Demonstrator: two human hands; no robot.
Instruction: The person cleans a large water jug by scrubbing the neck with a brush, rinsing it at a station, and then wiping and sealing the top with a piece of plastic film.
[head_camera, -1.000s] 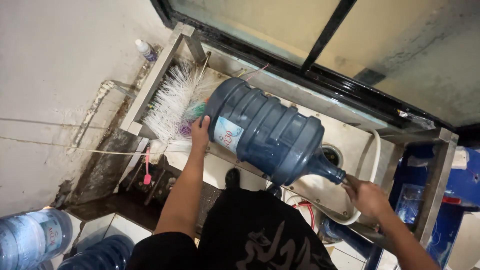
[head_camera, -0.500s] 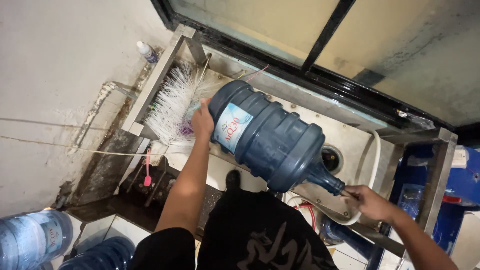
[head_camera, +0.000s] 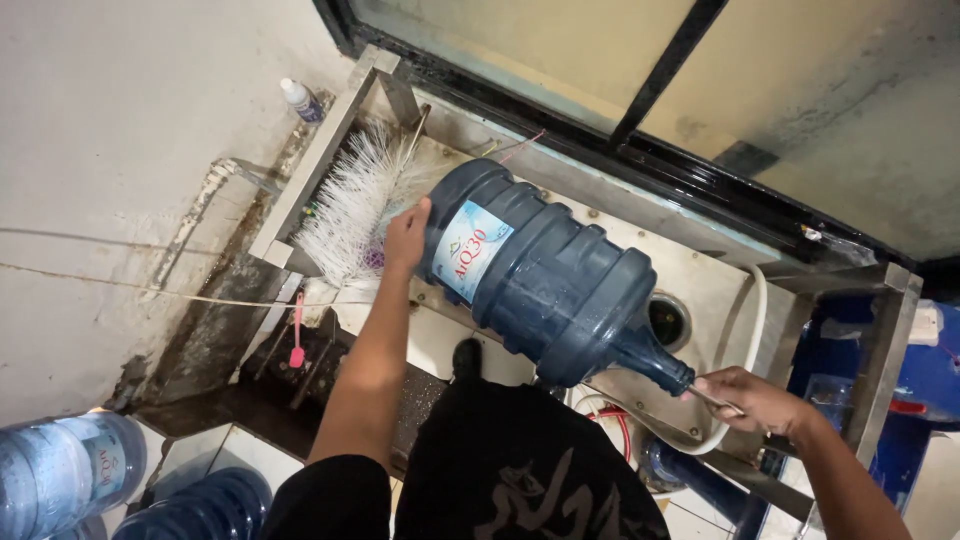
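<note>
One big jug (head_camera: 545, 290) lies on its side above the metal tabletop (head_camera: 700, 280), bottom toward the upper left and neck slanting down to the lower right. It is dark translucent blue with ribbed rings round the body and a pale label near the bottom end; the narrow neck ends just beside a round hole (head_camera: 668, 320) in the tabletop. The left hand (head_camera: 405, 238) presses flat against the jug's bottom rim, fingers spread and not wrapped round anything. The right hand (head_camera: 752, 400) sits at the mouth of the neck, fingers curled round what seems to be a thin rod or tool, though it is too small to tell for sure. A white bristle brush (head_camera: 350, 205) stands just behind the left hand, and a white hose (head_camera: 745, 350) curves along the tabletop's right side. Two more blue jugs (head_camera: 70, 470) rest on the floor at lower left, and a small bottle (head_camera: 300, 98) stands on the frame's far corner.
</note>
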